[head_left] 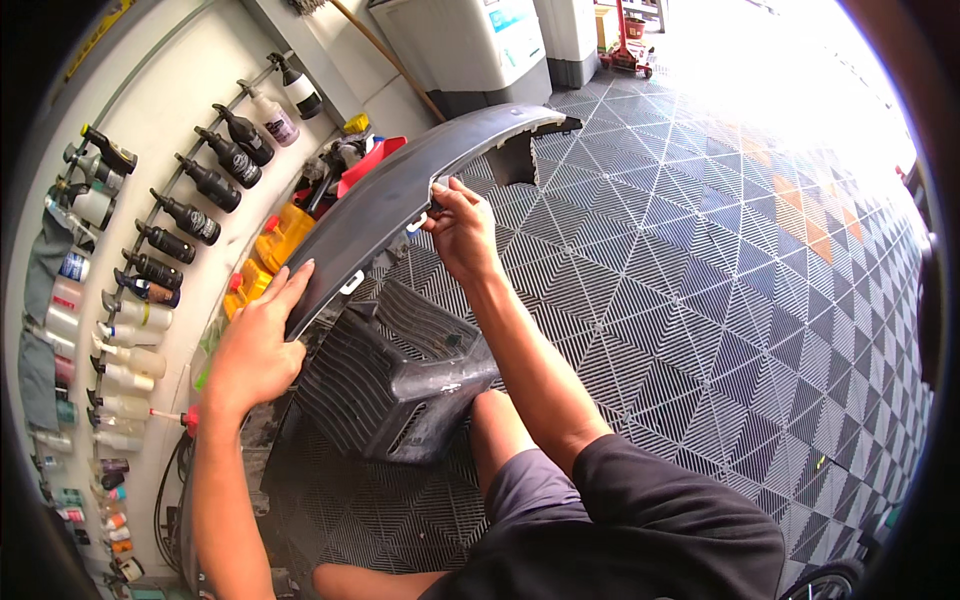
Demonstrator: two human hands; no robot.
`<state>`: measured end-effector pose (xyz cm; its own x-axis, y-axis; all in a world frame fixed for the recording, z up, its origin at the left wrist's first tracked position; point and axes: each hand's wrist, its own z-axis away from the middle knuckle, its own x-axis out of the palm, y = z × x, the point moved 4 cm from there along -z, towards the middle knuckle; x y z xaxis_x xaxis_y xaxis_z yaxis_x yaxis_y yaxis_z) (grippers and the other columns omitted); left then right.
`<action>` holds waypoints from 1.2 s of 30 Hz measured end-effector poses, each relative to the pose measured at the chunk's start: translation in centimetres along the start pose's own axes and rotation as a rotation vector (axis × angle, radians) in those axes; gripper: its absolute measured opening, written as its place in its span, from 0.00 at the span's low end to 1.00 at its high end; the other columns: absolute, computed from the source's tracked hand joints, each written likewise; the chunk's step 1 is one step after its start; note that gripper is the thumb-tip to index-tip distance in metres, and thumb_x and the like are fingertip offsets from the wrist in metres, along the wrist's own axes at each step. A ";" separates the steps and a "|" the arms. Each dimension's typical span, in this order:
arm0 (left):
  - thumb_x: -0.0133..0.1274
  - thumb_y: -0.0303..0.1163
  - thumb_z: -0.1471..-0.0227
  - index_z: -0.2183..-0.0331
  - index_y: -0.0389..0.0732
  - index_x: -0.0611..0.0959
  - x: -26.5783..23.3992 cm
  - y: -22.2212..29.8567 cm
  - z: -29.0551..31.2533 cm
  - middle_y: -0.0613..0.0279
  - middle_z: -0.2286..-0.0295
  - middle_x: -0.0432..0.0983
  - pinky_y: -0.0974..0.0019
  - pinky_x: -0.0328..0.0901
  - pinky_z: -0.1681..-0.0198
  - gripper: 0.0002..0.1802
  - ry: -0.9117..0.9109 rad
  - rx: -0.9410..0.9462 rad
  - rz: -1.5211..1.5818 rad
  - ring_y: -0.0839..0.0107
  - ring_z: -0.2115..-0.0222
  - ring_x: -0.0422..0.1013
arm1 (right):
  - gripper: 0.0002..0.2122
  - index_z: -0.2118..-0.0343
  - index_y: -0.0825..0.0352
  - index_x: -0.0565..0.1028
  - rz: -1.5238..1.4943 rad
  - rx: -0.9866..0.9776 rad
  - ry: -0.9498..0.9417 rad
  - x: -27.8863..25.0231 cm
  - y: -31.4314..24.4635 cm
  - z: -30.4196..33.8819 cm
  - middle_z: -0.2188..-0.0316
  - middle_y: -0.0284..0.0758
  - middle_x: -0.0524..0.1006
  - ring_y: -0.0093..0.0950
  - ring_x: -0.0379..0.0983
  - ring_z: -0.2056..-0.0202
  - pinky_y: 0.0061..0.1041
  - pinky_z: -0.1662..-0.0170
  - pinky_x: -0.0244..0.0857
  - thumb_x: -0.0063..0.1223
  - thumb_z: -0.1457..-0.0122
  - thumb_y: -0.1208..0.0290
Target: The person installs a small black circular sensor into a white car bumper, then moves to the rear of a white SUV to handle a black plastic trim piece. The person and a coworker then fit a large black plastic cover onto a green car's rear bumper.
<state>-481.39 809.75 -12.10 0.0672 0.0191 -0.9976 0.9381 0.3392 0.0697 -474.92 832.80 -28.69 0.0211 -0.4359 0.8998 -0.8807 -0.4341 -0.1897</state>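
A long, curved dark grey plastic panel [365,215], resembling a vehicle trim piece, slants from near my left side up toward the far middle. My left hand [258,345] grips its near end, with fingers laid over the top face and the thumb by the lower edge. At the panel's inner edge, my right hand [462,232] is closed in a pinch beside a notch. One white clip [352,283] sticks out of this edge between my hands. Another white tab [416,222] shows just by my right fingertips. The panel hides part of what lies behind it.
A ribbed black plastic part [400,375] lies below the panel, by my knee. Spray bottles [210,183] hang in rows along the left wall. Yellow containers [284,236] and a red tray [372,163] stand behind the panel. Grey bins [465,50] stand farther off on the tiled floor [680,300].
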 end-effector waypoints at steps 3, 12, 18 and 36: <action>0.45 0.18 0.71 0.38 0.37 0.68 -0.7 -0.3 -0.1 0.34 0.42 0.64 0.63 0.52 0.34 0.49 -0.043 -0.024 0.084 0.50 0.37 0.58 | 0.11 0.55 0.74 0.71 -0.037 -0.027 0.007 -0.1 0.8 0.2 0.60 0.41 0.79 0.29 0.80 0.61 0.34 0.58 0.79 0.53 0.39 0.77; 0.46 0.15 0.72 0.39 0.36 0.69 -1.3 -2.0 -0.3 0.39 0.39 0.62 0.68 0.47 0.34 0.50 -0.073 -0.016 0.216 0.56 0.34 0.55 | 0.11 0.55 0.73 0.72 -0.105 -0.053 0.032 0.4 2.3 0.3 0.63 0.37 0.80 0.24 0.79 0.65 0.26 0.63 0.78 0.54 0.39 0.77; 0.67 0.36 0.59 0.32 0.42 0.52 0.3 2.6 0.4 0.42 0.34 0.50 0.59 0.51 0.33 0.58 -0.115 -0.088 -0.190 0.52 0.33 0.50 | 0.09 0.57 0.72 0.73 -0.090 -0.043 0.134 1.6 1.8 0.5 0.67 0.36 0.79 0.21 0.75 0.74 0.22 0.69 0.74 0.53 0.39 0.77; 0.56 0.23 0.69 0.32 0.45 0.58 0.9 5.7 -16.0 0.62 0.70 0.70 0.70 0.66 0.69 0.58 -0.359 0.135 -0.104 0.75 0.75 0.66 | 0.06 0.61 0.72 0.72 -0.115 -0.143 0.062 0.3 2.0 0.1 0.66 0.37 0.79 0.25 0.80 0.69 0.32 0.64 0.82 0.51 0.40 0.78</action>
<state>-481.38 826.77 -12.70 0.0619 -0.3473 -0.9357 0.9807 0.1952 -0.0075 -476.69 831.74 -28.84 0.1004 -0.3389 0.9355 -0.9324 -0.3601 -0.0304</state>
